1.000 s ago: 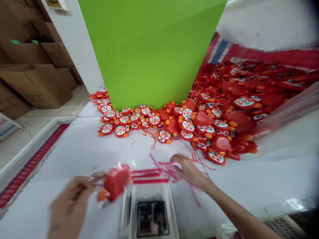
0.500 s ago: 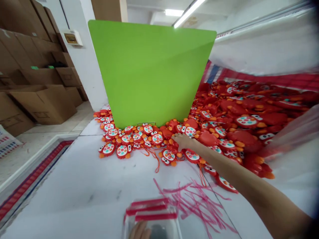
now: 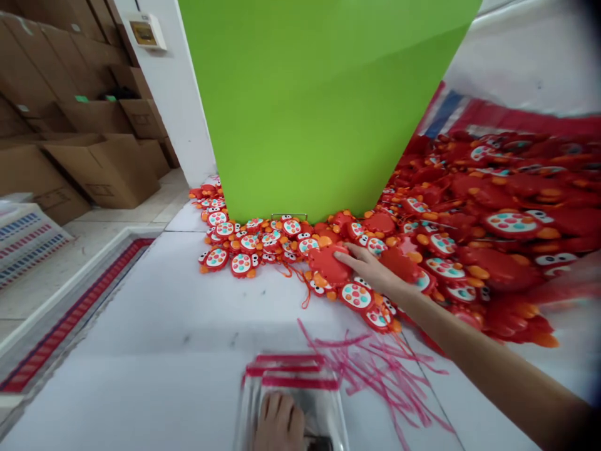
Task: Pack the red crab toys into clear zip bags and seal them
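Observation:
My right hand [image 3: 369,266] reaches into the pile, its thumb and fingers closed at the edge of a red crab-shaped toy [image 3: 330,264] that shows its plain red back. Around it lie more such toys with white faces, coloured dots, big eyes and orange feet, like this crab toy [image 3: 357,295]. At the bottom, my left hand [image 3: 280,419] rests on a stack of clear plastic bags [image 3: 323,407] with pink top strips. Its fingers lie on the plastic, slightly bent. A small dark object [image 3: 319,443] shows beside it, too little of it to name.
Loose pink strips [image 3: 385,376] lie right of the bags on the white table [image 3: 141,332]. A green board [image 3: 319,113] stands upright behind the toys. A large heap of red toys [image 3: 507,188] fills the right side. Cardboard boxes [image 3: 103,169] are stacked at the left.
My view has tipped down and closer. The right hand has gone from reaching over the pile to gripping a crab toy, now turned back side up. The left hand has slid further up the bags.

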Demonstrator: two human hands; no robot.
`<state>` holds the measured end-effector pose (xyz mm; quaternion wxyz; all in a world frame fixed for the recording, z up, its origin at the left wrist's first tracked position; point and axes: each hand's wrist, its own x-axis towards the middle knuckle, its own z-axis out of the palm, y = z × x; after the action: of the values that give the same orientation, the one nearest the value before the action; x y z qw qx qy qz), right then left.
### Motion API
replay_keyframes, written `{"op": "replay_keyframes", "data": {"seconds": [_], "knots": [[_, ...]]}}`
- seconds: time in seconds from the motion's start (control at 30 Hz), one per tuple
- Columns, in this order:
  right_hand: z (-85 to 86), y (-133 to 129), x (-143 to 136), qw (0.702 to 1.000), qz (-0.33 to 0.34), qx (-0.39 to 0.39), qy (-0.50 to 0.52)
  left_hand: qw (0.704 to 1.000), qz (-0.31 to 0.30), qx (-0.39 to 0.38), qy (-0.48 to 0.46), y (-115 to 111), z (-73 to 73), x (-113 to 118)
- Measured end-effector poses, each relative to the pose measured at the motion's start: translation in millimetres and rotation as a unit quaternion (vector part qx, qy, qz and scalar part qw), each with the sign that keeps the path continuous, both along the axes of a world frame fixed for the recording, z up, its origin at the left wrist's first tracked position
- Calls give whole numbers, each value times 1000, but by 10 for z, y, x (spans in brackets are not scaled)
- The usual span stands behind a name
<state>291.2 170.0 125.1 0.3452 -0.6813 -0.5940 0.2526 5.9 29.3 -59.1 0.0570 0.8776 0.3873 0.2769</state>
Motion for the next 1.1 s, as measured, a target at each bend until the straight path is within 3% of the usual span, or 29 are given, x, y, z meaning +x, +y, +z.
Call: {"op": "replay_keyframes", "data": {"seconds": [0.13,0.2,0.3,0.4,0.5,0.63,0.77,0.9,1.0,1.1], "knots": [[-225,-430,-402,983,17,-50,175,996,-6,-79,45,-41,296,46],[-296,-690,-561,939,22,-112,323,991,6,-113,72,-47,425,46],[-342,-1066,-713,834,-12,-222,506,985,29,-162,53,-39,529,7],[-393,-1382,-779,804,-24,-299,514,970,42,-238,-19,-37,541,-58],[-485,-1631,-804,816,-16,-347,462,958,58,-273,-71,-37,533,-107],[-551,-1846,-807,850,31,-366,378,974,8,-225,-11,-12,554,-108],[-442,-1904,-780,832,121,-353,411,983,-20,-183,14,-1,592,-88],[-391,-1827,-855,824,52,-280,490,986,-14,-163,18,-49,603,-97],[-482,-1728,-1036,866,-3,-193,461,989,-18,-139,37,-101,588,-117],[-605,-1670,-1214,934,35,-157,319,991,-34,-120,39,-137,583,-136]]}}
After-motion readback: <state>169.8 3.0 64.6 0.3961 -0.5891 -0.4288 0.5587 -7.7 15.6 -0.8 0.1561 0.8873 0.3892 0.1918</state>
